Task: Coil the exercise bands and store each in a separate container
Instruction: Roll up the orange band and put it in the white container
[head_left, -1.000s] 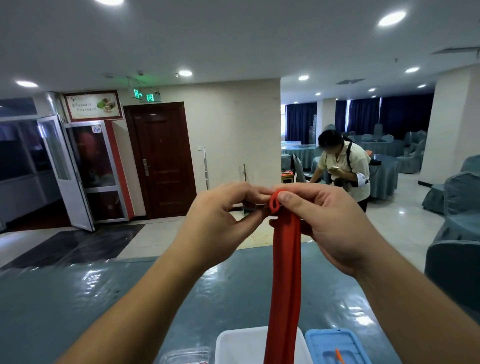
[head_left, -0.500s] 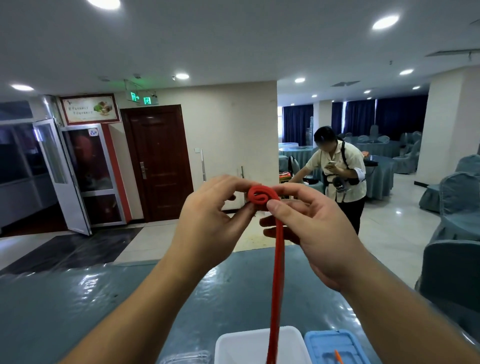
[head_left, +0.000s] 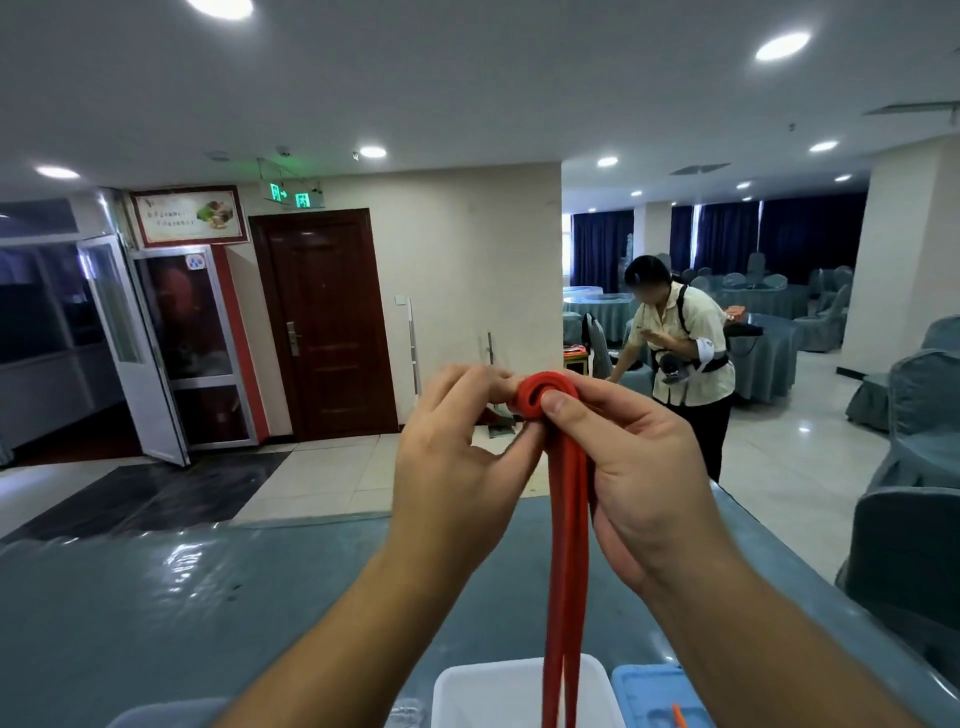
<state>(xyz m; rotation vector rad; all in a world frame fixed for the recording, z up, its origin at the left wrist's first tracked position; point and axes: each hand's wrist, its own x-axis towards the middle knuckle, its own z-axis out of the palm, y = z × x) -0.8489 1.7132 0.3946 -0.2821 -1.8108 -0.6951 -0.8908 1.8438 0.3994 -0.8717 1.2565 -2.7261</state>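
Note:
I hold a red exercise band up at chest height over the table. Its top end is rolled into a small tight coil between my hands. My left hand pinches the coil from the left. My right hand grips it from the right, thumb pressed on the roll. The rest of the band hangs straight down as two strands and passes in front of a white container at the bottom edge. A blue container sits just right of the white one.
The table has a shiny blue-grey cover. A person stands beyond its far right corner, bent over. Covered chairs stand close on the right. A clear container edge shows at bottom left.
The coil at the band's top has grown from a small loop to a thicker roll as my hands turned it. The hanging strands have twisted.

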